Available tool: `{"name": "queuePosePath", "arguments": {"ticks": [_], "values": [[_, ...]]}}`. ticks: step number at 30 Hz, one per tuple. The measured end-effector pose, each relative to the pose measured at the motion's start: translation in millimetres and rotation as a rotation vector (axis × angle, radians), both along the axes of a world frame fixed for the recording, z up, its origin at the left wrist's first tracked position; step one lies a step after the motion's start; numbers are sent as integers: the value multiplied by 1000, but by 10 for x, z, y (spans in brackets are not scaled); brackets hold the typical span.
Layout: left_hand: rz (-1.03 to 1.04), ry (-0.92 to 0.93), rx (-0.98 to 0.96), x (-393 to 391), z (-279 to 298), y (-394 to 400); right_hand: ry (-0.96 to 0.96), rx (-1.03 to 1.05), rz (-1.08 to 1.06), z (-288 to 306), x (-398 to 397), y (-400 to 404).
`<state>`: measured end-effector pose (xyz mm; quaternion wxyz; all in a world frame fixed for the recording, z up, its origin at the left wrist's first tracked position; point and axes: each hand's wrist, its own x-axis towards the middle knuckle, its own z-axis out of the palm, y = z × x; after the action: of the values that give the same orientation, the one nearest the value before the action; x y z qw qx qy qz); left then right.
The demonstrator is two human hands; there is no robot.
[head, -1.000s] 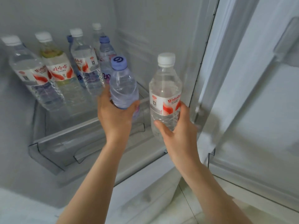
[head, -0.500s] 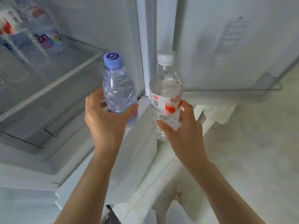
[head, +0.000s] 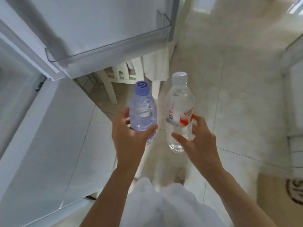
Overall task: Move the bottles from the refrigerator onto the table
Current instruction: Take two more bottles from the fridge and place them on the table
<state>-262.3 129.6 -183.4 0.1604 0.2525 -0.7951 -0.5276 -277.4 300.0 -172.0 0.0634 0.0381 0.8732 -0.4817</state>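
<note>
My left hand (head: 129, 136) grips a small purple-tinted bottle with a purple cap (head: 142, 110), held upright over the floor. My right hand (head: 199, 140) holds a taller clear water bottle (head: 179, 112) with a white cap and a red-and-white label, also upright. Both bottles are outside the refrigerator, side by side and a little apart. The refrigerator's open door (head: 101, 27) with a clear door shelf (head: 108, 51) is at the upper left. The shelf with the other bottles is out of view. No table top is visible.
The refrigerator's lower white front (head: 45, 141) fills the left side. A white chair (head: 118, 77) with a white cloth draped on it stands beyond the door. Pale floor tiles (head: 229, 79) spread to the right. A patterned mat (head: 293, 190) lies at the lower right. My white clothing (head: 164, 203) is below.
I have turned right, away from the refrigerator interior. Both hands have carried their bottles out over the tiled floor. The shelf of bottles has left the view.
</note>
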Motion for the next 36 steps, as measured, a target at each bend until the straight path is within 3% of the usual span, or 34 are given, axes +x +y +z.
{"name": "queuePosePath", "arguments": {"ticks": [7,14,21,36], "values": [[-128,-111,-31,-367,-337,1199,-98,-11,-133,-173,-267,1181],[-186,-162,-34,-831,-496,1847,-161,-17,-188,-225,-753,1855],[-207,-177,-73,-1671,-583,2000,-235,-67,-211,-329,-1561,2003],[-201,-175,1,-4269,-549,1728,-204,-57,-208,-310,-4123,1758]]}}
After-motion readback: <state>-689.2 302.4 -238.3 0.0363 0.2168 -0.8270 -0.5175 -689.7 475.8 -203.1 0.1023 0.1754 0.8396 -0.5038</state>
